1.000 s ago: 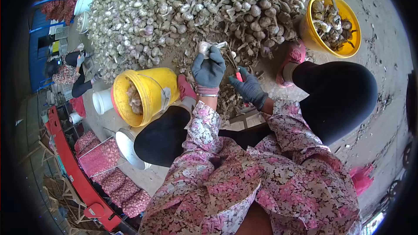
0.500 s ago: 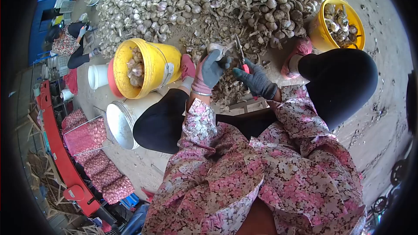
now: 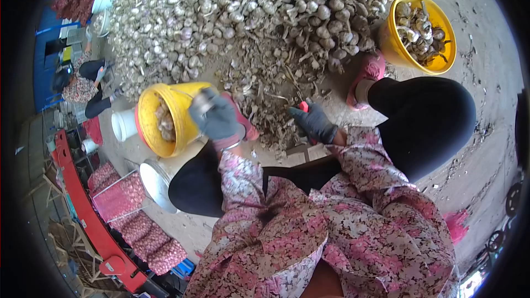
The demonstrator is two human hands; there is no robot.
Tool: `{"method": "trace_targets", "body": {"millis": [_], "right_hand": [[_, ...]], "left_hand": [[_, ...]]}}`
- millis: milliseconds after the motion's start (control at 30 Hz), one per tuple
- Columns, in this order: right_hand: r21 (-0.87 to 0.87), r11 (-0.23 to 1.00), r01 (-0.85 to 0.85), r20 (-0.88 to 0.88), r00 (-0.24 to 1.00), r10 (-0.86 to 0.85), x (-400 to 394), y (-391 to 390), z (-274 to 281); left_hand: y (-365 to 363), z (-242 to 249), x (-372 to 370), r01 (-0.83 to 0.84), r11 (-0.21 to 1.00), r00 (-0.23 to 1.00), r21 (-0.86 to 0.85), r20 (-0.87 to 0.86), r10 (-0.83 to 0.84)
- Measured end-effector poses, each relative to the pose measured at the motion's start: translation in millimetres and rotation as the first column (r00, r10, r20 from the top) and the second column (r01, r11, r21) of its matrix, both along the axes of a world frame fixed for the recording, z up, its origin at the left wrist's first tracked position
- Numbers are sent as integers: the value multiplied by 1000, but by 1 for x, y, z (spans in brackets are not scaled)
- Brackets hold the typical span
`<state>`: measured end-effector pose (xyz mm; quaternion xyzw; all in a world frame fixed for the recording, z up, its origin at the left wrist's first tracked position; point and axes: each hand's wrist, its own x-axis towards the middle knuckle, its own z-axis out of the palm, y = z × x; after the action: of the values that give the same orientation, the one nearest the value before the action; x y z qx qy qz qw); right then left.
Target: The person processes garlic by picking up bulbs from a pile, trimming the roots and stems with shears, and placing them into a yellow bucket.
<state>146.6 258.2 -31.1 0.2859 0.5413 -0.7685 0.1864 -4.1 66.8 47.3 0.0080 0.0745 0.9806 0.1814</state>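
My left hand (image 3: 215,118), in a grey-palmed glove and slightly blurred, is closed round a garlic bulb (image 3: 203,101) whose pale top shows at the fingers. It is beside the tilted yellow bucket (image 3: 190,124), which has garlic bulbs (image 3: 165,120) inside. My right hand (image 3: 317,123), gloved in dark grey, grips pruning shears (image 3: 303,106) by their red handle. Their blades point away from me over dry garlic trimmings (image 3: 270,124) on the floor.
A large garlic heap (image 3: 221,14) spreads ahead. Another yellow bucket (image 3: 387,47), holding garlic, stands right of my foot. White buckets (image 3: 154,179) and pink mesh sacks (image 3: 141,226) lie left, near a red machine beam (image 3: 88,221). Another person (image 3: 80,88) sits far left.
My left hand has moved left and down with the garlic bulb, away from the shears to the yellow bucket. My right hand is slightly lower, still gripping the shears. The view has shifted a little.
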Motion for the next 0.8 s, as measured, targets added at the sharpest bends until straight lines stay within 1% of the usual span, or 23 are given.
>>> {"method": "trace_targets", "body": {"millis": [33, 67, 100, 133, 167, 200, 233, 267, 300, 333, 367, 400, 433, 467, 500, 533, 567, 600, 633, 667, 700, 767, 800], "right_hand": [[-179, 981, 77, 63, 996, -67, 1, -2, -1], [-183, 980, 84, 64, 995, -73, -2, -2, -5], [-524, 810, 264, 172, 964, -203, -9, -1, -7], [-763, 497, 413, 313, 909, -275, -15, 1, -9], [-765, 494, 413, 309, 909, -280, -21, 2, -10], [-753, 495, 434, 326, 899, -293, -26, 3, -6], [-738, 495, 458, 346, 887, -306, -30, 5, -1], [-681, 553, 481, 367, 877, -311, -33, 8, 6], [-678, 551, 487, 368, 873, -319, -34, 8, 2], [-628, 582, 517, 389, 856, -340, -34, 6, -4], [-576, 609, 546, 410, 837, -362, -34, 5, -8], [-533, 588, 608, 453, 792, -409, -35, 8, -2], [-529, 583, 617, 458, 786, -415, -37, 9, -2], [-512, 547, 663, 480, 748, -458, -39, 11, -3], [-493, 507, 707, 501, 707, -499, -42, 13, -3], [-489, 490, 722, 512, 692, -509, -47, 24, 11], [-483, 485, 730, 516, 684, -515, -48, 24, 9], [-479, 524, 704, 455, 710, -538, -47, 23, 5], [-473, 565, 676, 391, 735, -553, -48, 27, 10], [-398, 670, 627, 369, 778, -509, -47, 33, 15], [-399, 666, 631, 373, 775, -511, -46, 35, 12], [-561, 518, 645, 392, 759, -520, -43, 29, 3], [-457, 592, 664, 375, 747, -549, -46, 26, 1]], "left_hand": [[-1, 26, 0, -82, 954, 992, 290, 115, 51], [-8, 24, -11, -76, 955, 992, 286, 116, 44], [-8, 24, -20, -38, 982, 998, 186, 47, 30], [-5, 22, -29, -6, 997, 1000, 81, -22, 8], [8, 10, -37, -191, 937, 951, -291, 181, 250], [21, -18, -55, -141, 874, 918, -465, 268, 291], [47, -27, -63, 10, 805, 968, -593, 206, 140], [79, -35, -68, 139, 691, 986, -709, 167, -26], [116, -38, -78, 148, 533, 989, -833, 117, -92], [153, -44, -90, 136, 353, 983, -926, 81, -166], [188, -60, -106, 115, 246, 974, -962, 61, -216], [218, -81, -125, 136, 281, 957, -950, 52, -287], [251, -88, -135, 156, 307, 933, -939, 38, -358], [291, -74, -131, 25, 68, 930, -997, -2, -367], [316, -107, -148, -272, -62, 825, -960, -200, -528], [337, -127, -165, -611, -344, 670, -713, -234, -705], [360, -132, -165, -651, -507, 685, -565, -150, -713], [373, -118, -163, -649, -572, 665, -502, -9, -746], [383, -105, -162, -651, -628, 641, -427, 135, -756], [389, -100, -163, -607, -650, 663, -457, 160, -731], [391, -98, -168, -537, -671, 677, -512, 214, -704], [377, -108, -163, -652, -589, 678, -479, -20, -734], [361, -118, -163, -657, -590, 678, -470, -25, -735]]}}
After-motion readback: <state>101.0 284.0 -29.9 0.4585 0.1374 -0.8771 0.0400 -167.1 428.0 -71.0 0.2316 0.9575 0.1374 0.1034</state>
